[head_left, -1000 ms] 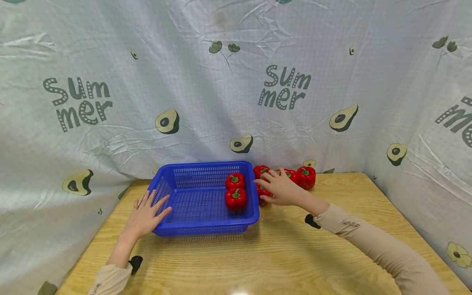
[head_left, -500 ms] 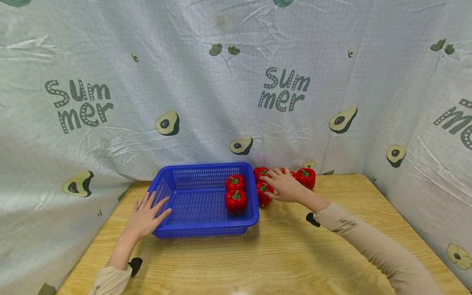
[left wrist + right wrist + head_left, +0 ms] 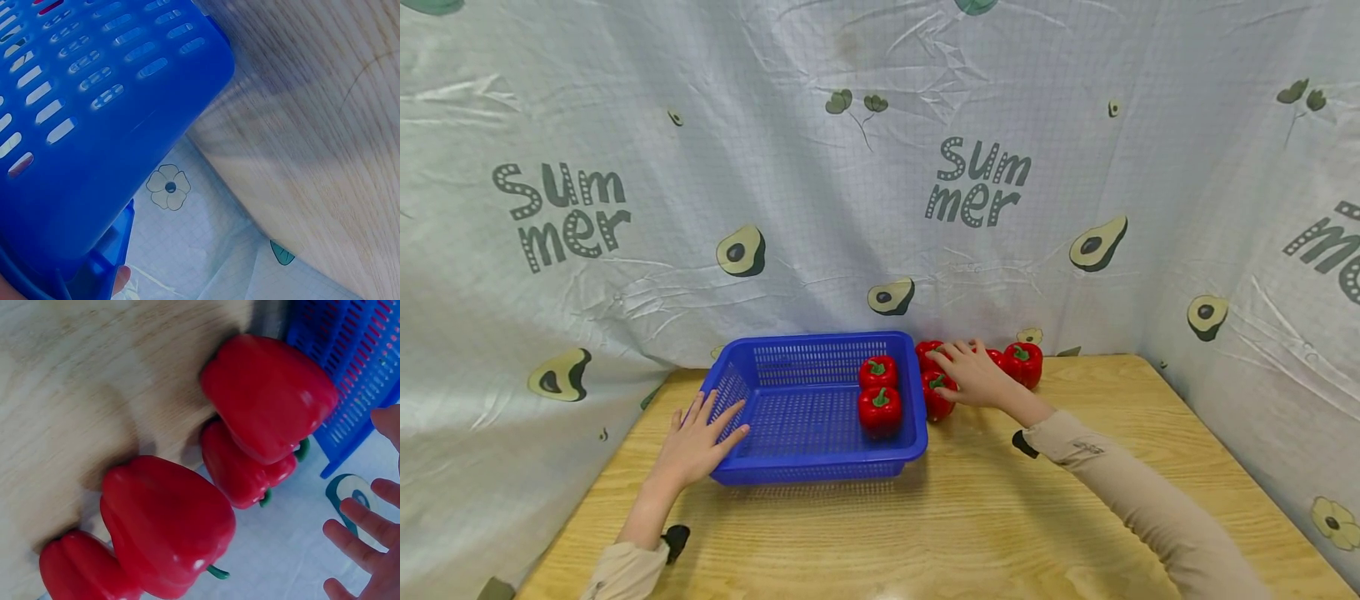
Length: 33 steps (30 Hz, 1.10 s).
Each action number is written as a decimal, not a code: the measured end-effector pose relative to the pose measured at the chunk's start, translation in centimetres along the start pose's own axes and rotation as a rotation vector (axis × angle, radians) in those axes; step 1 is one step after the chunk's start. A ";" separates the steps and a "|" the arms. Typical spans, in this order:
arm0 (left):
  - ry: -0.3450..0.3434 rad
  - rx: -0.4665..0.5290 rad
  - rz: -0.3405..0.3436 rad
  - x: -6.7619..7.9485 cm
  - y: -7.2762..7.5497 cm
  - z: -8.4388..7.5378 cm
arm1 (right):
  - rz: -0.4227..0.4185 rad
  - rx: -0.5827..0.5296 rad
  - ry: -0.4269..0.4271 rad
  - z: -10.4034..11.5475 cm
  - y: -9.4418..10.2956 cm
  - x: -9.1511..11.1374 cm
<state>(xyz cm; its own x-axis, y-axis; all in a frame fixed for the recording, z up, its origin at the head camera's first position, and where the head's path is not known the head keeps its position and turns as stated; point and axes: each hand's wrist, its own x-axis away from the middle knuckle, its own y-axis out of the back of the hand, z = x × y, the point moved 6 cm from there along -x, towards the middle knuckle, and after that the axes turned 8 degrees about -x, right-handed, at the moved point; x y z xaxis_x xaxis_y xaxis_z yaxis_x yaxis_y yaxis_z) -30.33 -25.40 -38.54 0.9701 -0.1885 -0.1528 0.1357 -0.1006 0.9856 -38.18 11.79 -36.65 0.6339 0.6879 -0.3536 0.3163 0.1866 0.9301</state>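
Note:
A blue perforated plastic basket stands on the table, two red bell peppers, a front one and a back one, inside along its right wall. My left hand rests on the basket's left rim with fingers spread. The left wrist view has the basket wall and one fingertip at its rim. Above the bell peppers outside the basket hovers my right hand, fingers apart and holding nothing. The nearest bell pepper sits against the basket; a smaller-looking one is beside it.
Further bell peppers, a large one and one at the right end, line the table's back edge. A printed cloth hangs behind the wooden table.
My right hand has shifted slightly up and away from the basket's right rim, uncovering more of the nearest bell pepper; its forearm has swung a little left. The left hand stays in place.

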 end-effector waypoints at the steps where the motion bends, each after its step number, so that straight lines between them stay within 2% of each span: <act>1: 0.000 -0.001 -0.001 0.0 0.0 0.0 | 0.004 0.006 -0.002 -0.1 -0.2 -0.1; 8: -0.001 0.000 -0.003 0.0 0.1 0.0 | 0.070 0.031 -0.043 -0.4 -1.7 -0.3; 20: -0.003 0.000 -0.003 0.1 0.2 -0.1 | 0.104 0.084 -0.038 0.2 -3.7 -0.7; 33: -0.003 0.002 -0.010 0.0 0.1 -0.1 | 0.105 0.088 -0.030 0.9 -4.2 -0.9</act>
<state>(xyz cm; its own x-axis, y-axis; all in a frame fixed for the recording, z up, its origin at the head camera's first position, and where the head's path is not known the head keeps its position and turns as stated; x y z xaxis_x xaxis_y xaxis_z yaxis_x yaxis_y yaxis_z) -30.25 -25.36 -38.44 0.9682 -0.1899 -0.1630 0.1451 -0.1049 0.9838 -39.38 9.75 -40.34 0.6868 0.6791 -0.2591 0.3076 0.0514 0.9501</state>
